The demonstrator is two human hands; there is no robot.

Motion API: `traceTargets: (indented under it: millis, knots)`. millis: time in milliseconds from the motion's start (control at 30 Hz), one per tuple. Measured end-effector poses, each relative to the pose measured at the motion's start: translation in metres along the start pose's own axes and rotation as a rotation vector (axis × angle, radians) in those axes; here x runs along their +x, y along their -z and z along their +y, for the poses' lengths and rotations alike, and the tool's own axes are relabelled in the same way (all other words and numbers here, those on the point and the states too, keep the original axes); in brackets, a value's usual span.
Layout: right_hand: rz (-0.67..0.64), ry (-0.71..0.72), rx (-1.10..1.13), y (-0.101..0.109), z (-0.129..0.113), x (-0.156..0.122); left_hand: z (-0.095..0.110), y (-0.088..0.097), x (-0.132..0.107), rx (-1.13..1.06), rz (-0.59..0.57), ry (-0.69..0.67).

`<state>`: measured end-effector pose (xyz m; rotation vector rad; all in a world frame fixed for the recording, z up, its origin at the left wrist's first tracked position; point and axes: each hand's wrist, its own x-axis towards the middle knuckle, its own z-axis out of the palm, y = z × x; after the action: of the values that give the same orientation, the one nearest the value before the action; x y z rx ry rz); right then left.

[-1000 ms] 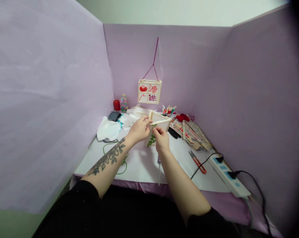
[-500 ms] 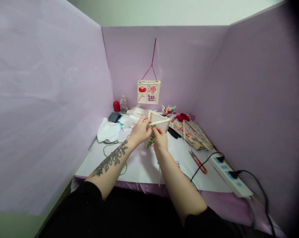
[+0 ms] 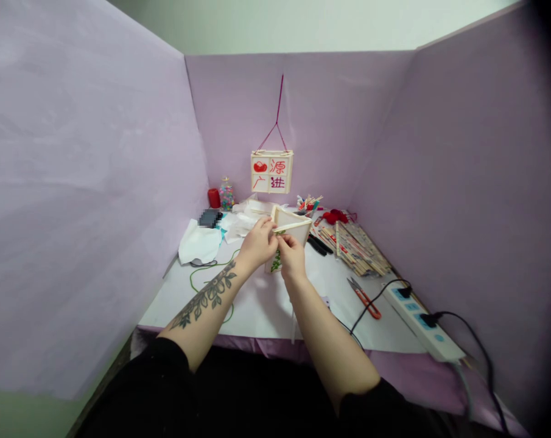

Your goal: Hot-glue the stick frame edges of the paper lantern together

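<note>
- Evidently, the left hand (image 3: pixel 257 243) and right hand (image 3: pixel 292 258) met just below the hanging sign (image 3: pixel 271 172). Their fingers were narrowed to a pinch on the top edge of an upright panel piece (image 3: pixel 298 230) of sticks and paper.
- Whether the piece rested on the table (image 3: pixel 257 304) could not be told.
- It looked partly built: two framed panels joined at a corner, one printed with green leaves. Further sides seemed missing, and a stick bundle (image 3: pixel 355 246) lay below and right of the sign.
- The sign read 源, 广 and 进, beside a red shape; nothing else was legible.
</note>
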<state>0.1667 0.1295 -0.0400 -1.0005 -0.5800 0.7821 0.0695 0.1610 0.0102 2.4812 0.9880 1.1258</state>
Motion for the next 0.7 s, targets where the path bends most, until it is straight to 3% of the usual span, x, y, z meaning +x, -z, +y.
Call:
traceTargets:
  millis: [433, 700]
  knots:
    - [0.011, 0.037, -0.06, -0.003, 0.001, 0.003, -0.001, 0.002, 0.001, 0.002, -0.042, -0.011]
    - [-0.001, 0.098, -0.145, 0.01, 0.005, 0.0, 0.0, 0.004, 0.0, -0.019, -0.03, -0.016]
